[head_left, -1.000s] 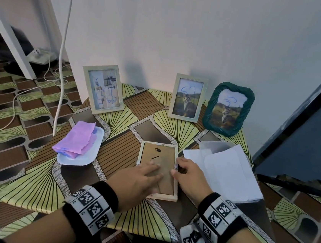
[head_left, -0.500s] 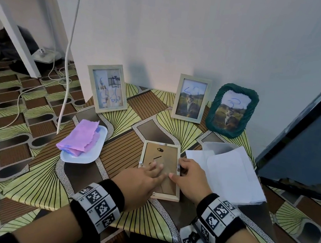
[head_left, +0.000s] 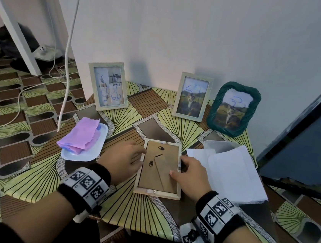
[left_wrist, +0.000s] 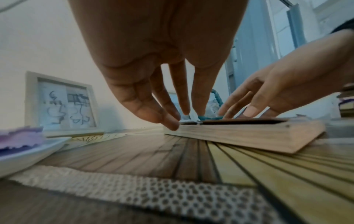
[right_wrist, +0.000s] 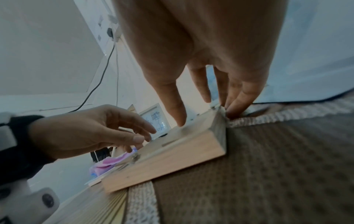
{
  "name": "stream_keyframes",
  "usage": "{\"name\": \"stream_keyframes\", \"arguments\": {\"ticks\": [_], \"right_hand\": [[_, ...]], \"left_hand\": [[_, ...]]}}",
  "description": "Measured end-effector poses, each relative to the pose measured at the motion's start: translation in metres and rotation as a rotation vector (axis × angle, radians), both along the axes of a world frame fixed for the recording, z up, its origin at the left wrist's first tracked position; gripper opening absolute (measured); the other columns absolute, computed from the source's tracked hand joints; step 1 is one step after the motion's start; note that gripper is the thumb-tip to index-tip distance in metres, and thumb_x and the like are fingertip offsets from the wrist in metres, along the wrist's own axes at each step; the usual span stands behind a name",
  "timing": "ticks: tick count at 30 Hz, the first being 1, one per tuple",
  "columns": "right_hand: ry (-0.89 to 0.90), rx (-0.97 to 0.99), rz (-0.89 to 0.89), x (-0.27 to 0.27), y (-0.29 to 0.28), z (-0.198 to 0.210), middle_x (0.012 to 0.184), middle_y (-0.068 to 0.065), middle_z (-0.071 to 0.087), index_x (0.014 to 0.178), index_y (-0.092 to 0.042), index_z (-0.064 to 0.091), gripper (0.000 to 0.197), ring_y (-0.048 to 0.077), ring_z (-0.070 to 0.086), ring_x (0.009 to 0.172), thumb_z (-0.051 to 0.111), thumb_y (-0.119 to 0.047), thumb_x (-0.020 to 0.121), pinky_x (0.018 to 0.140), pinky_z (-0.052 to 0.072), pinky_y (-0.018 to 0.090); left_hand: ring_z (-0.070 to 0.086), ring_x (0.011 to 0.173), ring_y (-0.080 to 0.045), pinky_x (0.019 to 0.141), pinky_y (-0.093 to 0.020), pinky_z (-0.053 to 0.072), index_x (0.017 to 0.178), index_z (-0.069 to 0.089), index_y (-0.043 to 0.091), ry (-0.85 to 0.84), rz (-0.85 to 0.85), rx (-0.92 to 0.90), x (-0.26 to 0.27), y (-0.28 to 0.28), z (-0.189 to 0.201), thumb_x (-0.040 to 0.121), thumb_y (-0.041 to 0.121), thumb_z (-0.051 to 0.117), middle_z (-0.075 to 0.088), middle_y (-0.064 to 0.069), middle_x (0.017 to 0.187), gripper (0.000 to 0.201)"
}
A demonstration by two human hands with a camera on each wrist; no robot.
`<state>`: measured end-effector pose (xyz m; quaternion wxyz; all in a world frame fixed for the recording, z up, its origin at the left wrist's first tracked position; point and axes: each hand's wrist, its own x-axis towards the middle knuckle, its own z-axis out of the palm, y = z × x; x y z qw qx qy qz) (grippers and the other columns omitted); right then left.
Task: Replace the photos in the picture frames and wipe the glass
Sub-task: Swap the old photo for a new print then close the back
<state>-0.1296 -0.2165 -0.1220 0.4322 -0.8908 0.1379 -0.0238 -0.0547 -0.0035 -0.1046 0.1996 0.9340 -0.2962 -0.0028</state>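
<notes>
Nearest, the face-down frame [head_left: 160, 168] lies flat on the worktop [head_left: 145, 215], its brown backing board up, between the two hands. The left hand [head_left: 123, 162] has its fingertips [left_wrist: 172, 125] down on the frame's left rail, at what looks like a small metal tab; the fingers are loosely extended and grip nothing. The right hand [head_left: 192, 176] rests its thumb on the backing near the right rail, with its other fingers [right_wrist: 232, 111] over that rail's outer edge; whether they pinch the rail or only steady it I cannot tell.

The step in hand seems to be freeing the backing. Done well, each tab should be turned clear with a fingertip while the other hand keeps the frame flat, and the board lifted only once all the tabs are off, so the glass beneath is not levered.

Against the frame a second ago, the left hand has slid off the middle of the backing to the left rail, and the right thumb now sits on the board.

Left, a pink cloth [head_left: 81, 135] lies on a white dish [head_left: 84, 153]; right, white sheets [head_left: 230, 171]. Farthest, three frames stand against the wall: pale [head_left: 108, 86], pale [head_left: 192, 97], and green [head_left: 233, 109].
</notes>
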Motion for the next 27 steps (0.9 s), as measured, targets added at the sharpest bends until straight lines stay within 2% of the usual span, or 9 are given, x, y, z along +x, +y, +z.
{"name": "stream_keyframes", "arguments": {"ticks": [4, 7, 11, 14, 16, 18, 22, 27], "right_hand": [[-0.003, -0.117, 0.053, 0.004, 0.009, 0.004, 0.130, -0.005, 0.048, 0.135, -0.023, 0.051, 0.061, 0.014, 0.046, 0.119, 0.077, -0.026, 0.079, 0.101, 0.041, 0.028], [0.004, -0.220, 0.149, 0.006, 0.015, 0.004, 0.147, -0.005, 0.040, 0.138, -0.024, 0.050, 0.065, 0.017, 0.037, 0.133, 0.077, -0.036, 0.079, 0.113, 0.033, 0.034], [0.102, -0.329, 0.209, 0.008, 0.018, 0.002, 0.151, -0.004, 0.038, 0.142, -0.026, 0.047, 0.069, 0.021, 0.028, 0.140, 0.073, -0.045, 0.081, 0.116, 0.026, 0.040], [0.113, -0.343, 0.207, 0.011, 0.018, 0.003, 0.148, -0.004, 0.040, 0.141, -0.027, 0.048, 0.069, 0.021, 0.029, 0.138, 0.075, -0.046, 0.080, 0.115, 0.028, 0.041], [0.119, -0.351, 0.208, 0.012, 0.018, 0.005, 0.144, -0.005, 0.043, 0.139, -0.027, 0.049, 0.069, 0.021, 0.031, 0.134, 0.076, -0.045, 0.078, 0.113, 0.032, 0.040], [0.126, -0.363, 0.212, 0.013, 0.018, 0.006, 0.141, -0.006, 0.044, 0.137, -0.028, 0.050, 0.068, 0.021, 0.033, 0.131, 0.077, -0.046, 0.077, 0.110, 0.035, 0.040], [0.148, -0.391, 0.219, 0.015, 0.018, 0.009, 0.139, -0.006, 0.045, 0.135, -0.029, 0.050, 0.068, 0.021, 0.033, 0.130, 0.077, -0.046, 0.075, 0.108, 0.037, 0.041], [0.155, -0.424, 0.232, 0.015, 0.017, 0.010, 0.140, -0.008, 0.044, 0.135, -0.032, 0.051, 0.067, 0.022, 0.031, 0.132, 0.076, -0.048, 0.075, 0.108, 0.037, 0.043]], "left_hand": [[0.058, 0.095, -0.008, 0.089, -0.027, 0.048, 0.118, 0.069, 0.029, 0.099, -0.020, 0.074, 0.012, 0.004, 0.005, 0.086, 0.038, 0.070, 0.066, 0.010, 0.107, 0.033], [0.062, 0.094, -0.007, 0.089, -0.029, 0.050, 0.115, 0.072, 0.030, 0.120, -0.029, 0.110, 0.015, 0.003, 0.005, 0.085, 0.037, 0.071, 0.070, 0.010, 0.107, 0.030], [0.067, 0.085, -0.001, 0.086, -0.021, 0.054, 0.107, 0.075, 0.022, 0.222, 0.041, -0.036, 0.020, 0.000, 0.001, 0.081, 0.024, 0.078, 0.073, 0.010, 0.096, 0.026], [0.069, 0.076, 0.002, 0.076, -0.012, 0.053, 0.096, 0.076, 0.022, 0.345, 0.104, -0.166, 0.027, -0.001, -0.001, 0.077, 0.014, 0.082, 0.074, 0.010, 0.084, 0.021], [0.071, 0.075, -0.002, 0.072, -0.011, 0.054, 0.090, 0.077, 0.020, 0.458, 0.107, -0.245, 0.033, 0.000, -0.001, 0.075, 0.005, 0.082, 0.076, 0.005, 0.081, 0.021], [0.073, 0.078, -0.009, 0.075, -0.016, 0.057, 0.087, 0.077, 0.016, 0.547, 0.106, -0.297, 0.038, 0.001, 0.000, 0.073, 0.000, 0.082, 0.077, -0.001, 0.081, 0.022], [0.074, 0.083, -0.014, 0.090, -0.035, 0.057, 0.088, 0.078, 0.016, 0.600, 0.143, -0.313, 0.046, 0.000, -0.001, 0.071, 0.007, 0.085, 0.077, -0.001, 0.082, 0.021], [0.073, 0.086, -0.014, 0.096, -0.036, 0.054, 0.088, 0.078, 0.019, 0.621, 0.104, -0.231, 0.050, -0.008, 0.003, 0.074, 0.008, 0.083, 0.077, 0.000, 0.084, 0.019]]}}
